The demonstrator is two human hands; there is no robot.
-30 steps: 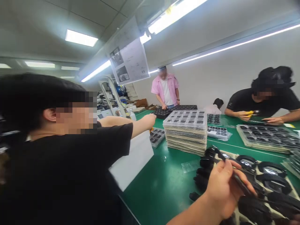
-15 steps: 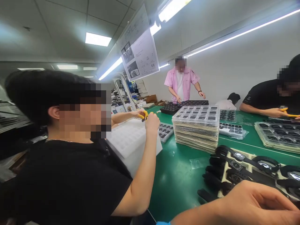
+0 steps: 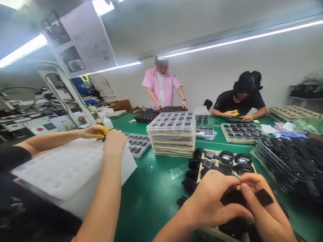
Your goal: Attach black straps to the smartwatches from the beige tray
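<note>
Item: black strap piece (image 3: 262, 197), flat and dark, held low at the right of the head view between both of the person's hands, above the near edge of the green desk (image 3: 156, 195). Left hand (image 3: 214, 201): closed in a pinch, thumb and forefinger meeting on the strap's left end. Right hand (image 3: 262, 208): fingers curled around the same piece from the right and below, the strap's free end showing past its forefinger. Long axis: roughly left to right across the view, tilted slightly down toward the right; the two hands touch each other at the strap, neither clearly the nearer. Directly beyond the hands, just past the knuckles: a beige tray of black watches (image 3: 222, 159) lying in rows, with loose black bands spilling off its near-left edge. To the right, near: a heap of black straps (image 3: 290, 161). Behind the tray: a tall stack of clear trays (image 3: 174, 134). Far left: a co-worker's arms (image 3: 101, 188) reach over a white foam tray (image 3: 65, 171), their hands holding a yellow tool (image 3: 102, 131). Across the desk: a person in a pink shirt (image 3: 161, 85) standing at black trays, and a seated person in black (image 3: 238, 101) with a small yellow tool. Nothing lies between the hands and the watch tray; whatever is under the wrists is hidden.
</note>
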